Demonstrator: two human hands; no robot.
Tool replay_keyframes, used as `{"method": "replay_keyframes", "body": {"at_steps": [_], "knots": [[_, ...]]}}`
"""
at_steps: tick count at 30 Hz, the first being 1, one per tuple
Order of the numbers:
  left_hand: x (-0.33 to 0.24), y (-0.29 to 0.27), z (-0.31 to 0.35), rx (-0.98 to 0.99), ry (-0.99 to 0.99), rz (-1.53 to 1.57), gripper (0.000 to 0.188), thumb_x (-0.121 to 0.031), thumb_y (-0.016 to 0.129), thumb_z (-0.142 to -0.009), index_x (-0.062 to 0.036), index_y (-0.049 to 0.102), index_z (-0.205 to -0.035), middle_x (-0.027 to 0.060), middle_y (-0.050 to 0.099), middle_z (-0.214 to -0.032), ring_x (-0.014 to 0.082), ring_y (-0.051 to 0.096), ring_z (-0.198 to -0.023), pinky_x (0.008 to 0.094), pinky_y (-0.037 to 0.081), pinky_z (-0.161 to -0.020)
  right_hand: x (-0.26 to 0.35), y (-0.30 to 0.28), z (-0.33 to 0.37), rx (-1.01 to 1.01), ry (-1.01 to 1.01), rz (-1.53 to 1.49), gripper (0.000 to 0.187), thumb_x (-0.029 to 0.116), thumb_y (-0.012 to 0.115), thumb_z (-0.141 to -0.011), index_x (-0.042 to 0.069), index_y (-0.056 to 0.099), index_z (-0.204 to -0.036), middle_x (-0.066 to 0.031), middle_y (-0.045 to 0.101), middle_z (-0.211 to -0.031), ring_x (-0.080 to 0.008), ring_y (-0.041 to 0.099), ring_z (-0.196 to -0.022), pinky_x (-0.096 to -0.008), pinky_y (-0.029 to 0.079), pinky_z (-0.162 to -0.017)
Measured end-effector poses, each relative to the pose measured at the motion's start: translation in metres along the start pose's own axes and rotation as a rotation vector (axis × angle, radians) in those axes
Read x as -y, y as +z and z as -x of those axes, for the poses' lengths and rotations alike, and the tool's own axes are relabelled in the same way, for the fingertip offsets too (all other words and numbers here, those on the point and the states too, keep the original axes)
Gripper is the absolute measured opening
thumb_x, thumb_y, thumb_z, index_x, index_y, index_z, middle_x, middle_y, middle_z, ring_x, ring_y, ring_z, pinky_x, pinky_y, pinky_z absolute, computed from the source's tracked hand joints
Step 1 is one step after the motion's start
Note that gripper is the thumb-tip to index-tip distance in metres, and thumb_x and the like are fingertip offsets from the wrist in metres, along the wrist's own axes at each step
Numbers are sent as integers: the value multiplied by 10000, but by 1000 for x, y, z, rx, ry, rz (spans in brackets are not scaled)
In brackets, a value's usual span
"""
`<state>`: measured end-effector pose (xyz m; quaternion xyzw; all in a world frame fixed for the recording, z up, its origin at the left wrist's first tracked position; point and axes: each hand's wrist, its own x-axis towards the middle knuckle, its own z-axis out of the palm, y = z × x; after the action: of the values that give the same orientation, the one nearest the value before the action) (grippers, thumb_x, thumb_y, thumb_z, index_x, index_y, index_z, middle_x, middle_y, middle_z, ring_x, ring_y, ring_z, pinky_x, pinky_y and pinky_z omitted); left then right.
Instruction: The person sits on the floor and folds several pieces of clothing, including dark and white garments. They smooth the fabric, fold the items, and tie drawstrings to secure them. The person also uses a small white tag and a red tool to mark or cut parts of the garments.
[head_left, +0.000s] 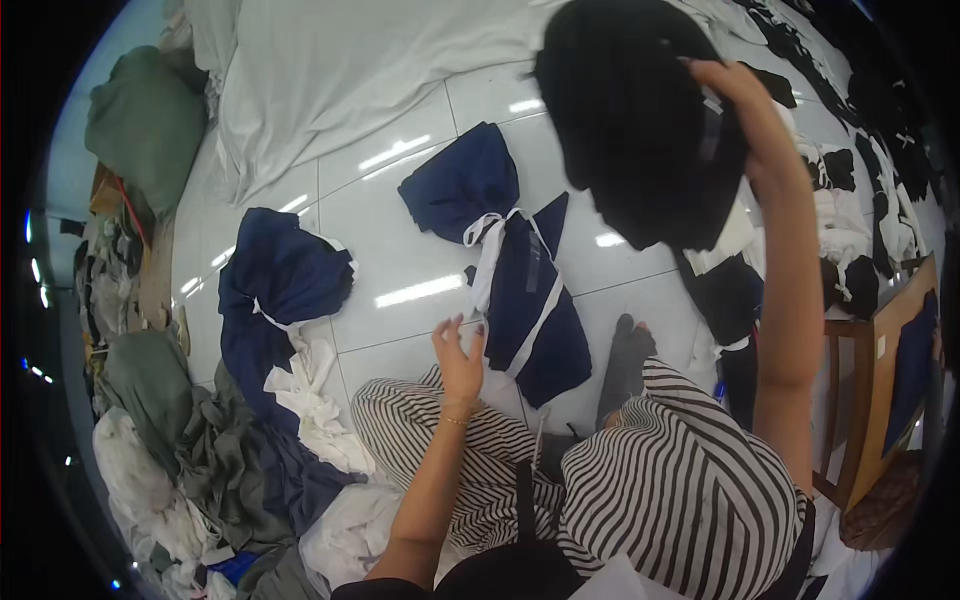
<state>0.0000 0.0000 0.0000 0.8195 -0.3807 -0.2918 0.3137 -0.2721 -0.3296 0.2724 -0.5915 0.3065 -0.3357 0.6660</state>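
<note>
Between the fingers of the right hand (735, 85), raised high at the end of a lifted arm, a black garment (630, 120) was gripped at its upper right edge; the fingers were curled and closed on the cloth. The garment was plain black, soft and bunched into a rounded mass, and it hung down and to the left from the fingers, in the air above the floor. Its long axis ran from the upper left to the lower right, with the lower end just below the wrist.

The left hand (460, 362) was lower, with its fingers loosely spread and pointing up, away from the person. The fingertips were just beside the lower left edge of a navy garment with white bands (520, 270); I could not tell if they touched it. This garment lay flat on the white tiled floor (400, 260), and its long axis went from the fingers up and to the left.

Below the left hand were the person's knees in striped trousers (680, 480). Further left of the fingers lay a second navy garment (280, 280) and a heap of grey and white cloths (180, 460). Far above was a big white sheet (340, 70).
</note>
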Motion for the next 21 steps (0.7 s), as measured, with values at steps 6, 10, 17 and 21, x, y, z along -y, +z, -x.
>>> {"method": "replay_keyframes", "body": {"at_steps": [6, 10, 17, 21], "knots": [[-46, -24, -22, 129, -143, 878, 725, -595, 235, -1018, -33, 423, -1434, 171, 523, -1361, 280, 478, -1269, 409, 371, -1066, -109, 98, 38, -78, 217, -141, 415, 235, 700, -811, 1, 605, -1140, -57, 669, -954, -116, 618, -848, -274, 491, -769], [-50, 9, -44, 282, -282, 1088, 629, -506, 380, -1019, -39, 392, -1440, 136, 518, -1360, 257, 490, -1252, 372, 372, -1074, -232, 135, 88, 113, 454, -99, 685, 171, 683, -796, 9, 429, -1411, -127, 620, -1191, -189, 575, -1082, -328, 430, -971], [-55, 28, -68, 229, -89, 686, 674, -388, 678, -905, 27, 418, -1367, 140, 563, -1253, 203, 575, -1117, 323, 466, -967, -262, 148, 109, 125, 463, -108, 752, 110, 646, -828, 51, 304, -1495, -144, 529, -1314, -202, 545, -1141, -287, 421, -973], [-58, -10, -104, 367, -289, 1303, 641, -562, 449, -977, -57, 465, -1371, 92, 583, -1272, 225, 575, -1159, 371, 446, -1012, -240, 144, 92, 200, 496, -238, 718, 30, 612, -817, 71, 348, -1483, -105, 559, -1277, -188, 548, -1136, -286, 419, -991]]}}
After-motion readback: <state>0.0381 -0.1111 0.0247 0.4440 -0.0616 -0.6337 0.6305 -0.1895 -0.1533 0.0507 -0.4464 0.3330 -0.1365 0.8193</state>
